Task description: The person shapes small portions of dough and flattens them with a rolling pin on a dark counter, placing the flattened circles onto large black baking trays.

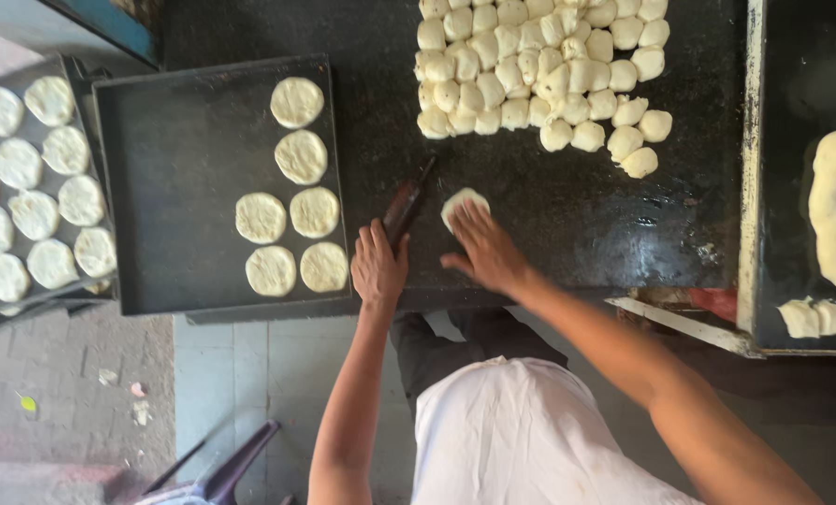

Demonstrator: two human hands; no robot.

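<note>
Pressing down on a small dough round [462, 203], the right hand [486, 251] lies flat over it with its fingers [467, 224] spread and extended, covering the near half of the piece; only the far, pale edge of the round shows past the fingertips. The round sits on the dark table [567, 201], close to its near edge and about midway along it. The left hand [378, 266] rests just beside, at the near edge of the table, with its fingers [371, 239] held together and laid against the lower end of a dark tool [407, 206] that runs slantwise away from the person; whether the fingers curl round the tool or merely touch it cannot be told, and what kind of tool it is stays hard to make out against the black surface. Toward the far edge of the table a cluster of dough balls [539, 70] is packed close, its top cut off by the frame. At the left end of the table a black tray [174, 178] carries six flattened discs [294, 201] along its right side. Another tray of discs [34, 192] stands further left, partly cut off. At the right, a long roll of dough [834, 201] lies on a separate dark tray [783, 75], also cut by the frame
</note>
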